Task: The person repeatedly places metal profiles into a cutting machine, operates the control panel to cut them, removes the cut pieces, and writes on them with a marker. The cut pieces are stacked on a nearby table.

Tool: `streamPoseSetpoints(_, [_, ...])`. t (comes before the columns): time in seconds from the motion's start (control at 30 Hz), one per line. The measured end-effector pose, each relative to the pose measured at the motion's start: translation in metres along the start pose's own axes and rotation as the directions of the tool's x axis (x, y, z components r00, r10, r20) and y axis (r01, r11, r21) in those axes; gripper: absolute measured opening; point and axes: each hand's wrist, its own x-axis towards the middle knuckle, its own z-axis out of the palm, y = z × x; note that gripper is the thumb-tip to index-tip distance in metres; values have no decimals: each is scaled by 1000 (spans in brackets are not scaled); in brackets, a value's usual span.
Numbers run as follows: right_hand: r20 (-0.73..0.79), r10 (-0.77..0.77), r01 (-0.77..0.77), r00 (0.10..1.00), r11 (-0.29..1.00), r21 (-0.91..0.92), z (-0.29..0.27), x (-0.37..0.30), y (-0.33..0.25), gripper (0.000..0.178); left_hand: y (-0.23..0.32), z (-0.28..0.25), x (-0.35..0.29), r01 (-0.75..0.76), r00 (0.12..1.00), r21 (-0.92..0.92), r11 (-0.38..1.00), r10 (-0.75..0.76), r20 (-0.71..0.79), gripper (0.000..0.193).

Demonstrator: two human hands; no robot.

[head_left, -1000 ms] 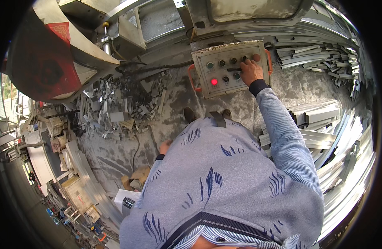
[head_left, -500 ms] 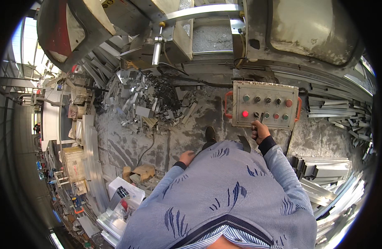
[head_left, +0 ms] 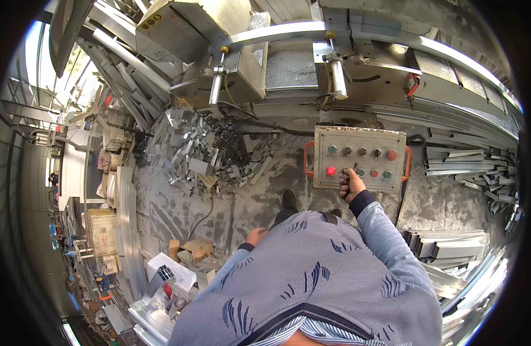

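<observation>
My right hand point(head_left: 352, 185) is at the lower row of a grey control box point(head_left: 360, 141), its fingers closed around a small black selector knob, which they mostly cover. To the left of those fingers, a red button point(head_left: 331, 171) is lit. More round buttons and black knobs fill the panel, which has orange-red side handles point(head_left: 309, 159). My left hand point(head_left: 256, 236) hangs low beside my grey apron point(head_left: 300, 259). The apron and sleeve partly hide it, so its fingers do not show clearly, and I see nothing held there.
Ahead stands a cutting machine with an aluminium profile point(head_left: 280, 33) across it and two clamp cylinders point(head_left: 338, 79). Metal offcuts point(head_left: 202, 155) heap on the floor at left. Stacked profiles point(head_left: 456, 245) lie at right. A cardboard box point(head_left: 195, 249) and white bin point(head_left: 172, 270) stand at lower left.
My right hand has moved onto the selector knob. The machine's right windowed hood has gone from view, uncovering the right clamp, and the left hood has swung up and away.
</observation>
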Motion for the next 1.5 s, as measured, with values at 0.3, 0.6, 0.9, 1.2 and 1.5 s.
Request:
streamPoseSetpoints(0.3, [-43, -64, 62, 997, 997, -50, 4, 0, 4, 20, 30, -16, -15, 82, 991, 3, 997, -81, -111, 31])
streamPoseSetpoints(0.6, [-34, -133, 133, 991, 991, -1, -35, -26, 25, 17, 178, -142, 89, -182, 971, -168, 969, 150, -185, 35])
streamPoseSetpoints(0.9, [-602, -261, 540, 755, 767, 345, -55, -65, 89, 22, 392, -312, 298, -736, 464, 389, 555, 831, -306, 40])
streamPoseSetpoints(1.2, [-875, -116, 723, 470, 620, 306, 28, -79, 248, 34, 521, -380, 493, -541, 400, 786, 298, 914, -71, 79])
streamPoseSetpoints(1.5, [-924, 37, 787, 381, 511, 345, 102, -76, 317, 42, 560, -410, 525, -655, 589, 653, 381, 798, 126, 50])
